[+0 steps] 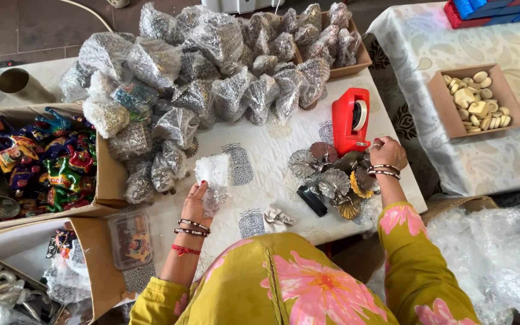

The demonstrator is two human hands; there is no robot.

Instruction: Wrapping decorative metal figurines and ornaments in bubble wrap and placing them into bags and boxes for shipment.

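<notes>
My left hand (198,198) rests on a small bundle wrapped in bubble wrap (214,178) on the patterned tablecloth (266,156), fingers closed over its near side. My right hand (386,151) reaches to the base of a red tape dispenser (350,120), fingers curled at it; whether it pinches tape I cannot tell. Between the hands lies a cluster of metal leaf-shaped dishes (332,174), silver, copper and gold. A small crumpled scrap (277,218) lies near my body.
A big heap of bubble-wrapped bundles (212,66) fills the table's far half, some in a cardboard box (356,60). A box of colourful figures (49,162) stands left. A box of pale pieces (476,99) sits on another table right. Loose bubble wrap (495,259) lies bottom right.
</notes>
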